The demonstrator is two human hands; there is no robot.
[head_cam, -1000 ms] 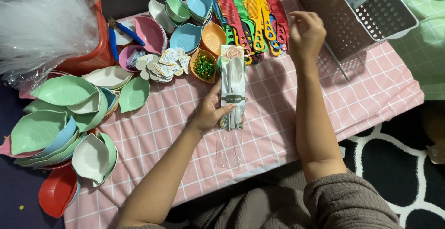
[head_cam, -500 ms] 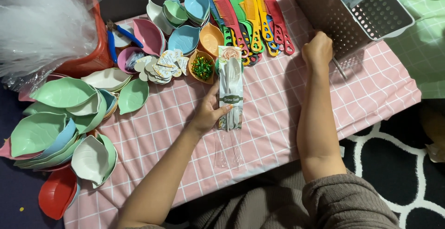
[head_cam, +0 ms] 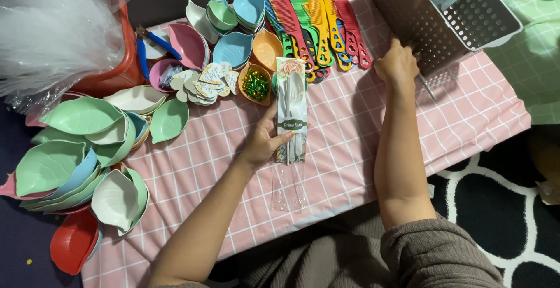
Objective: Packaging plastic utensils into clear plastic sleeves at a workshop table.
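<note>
On pink checked desk (head_cam: 361, 130): my right hand (head_cam: 398, 63), over the combs (head_cam: 315, 22) 1 s ago, now sits clenched at the perforated metal bin (head_cam: 443, 25), fingers curled by a thin rod at its base; can't tell if gripped. Left hand (head_cam: 265, 142) hasn't moved, pinning the clear spoon-and-fork packet (head_cam: 291, 113) flat mid-desk.
</note>
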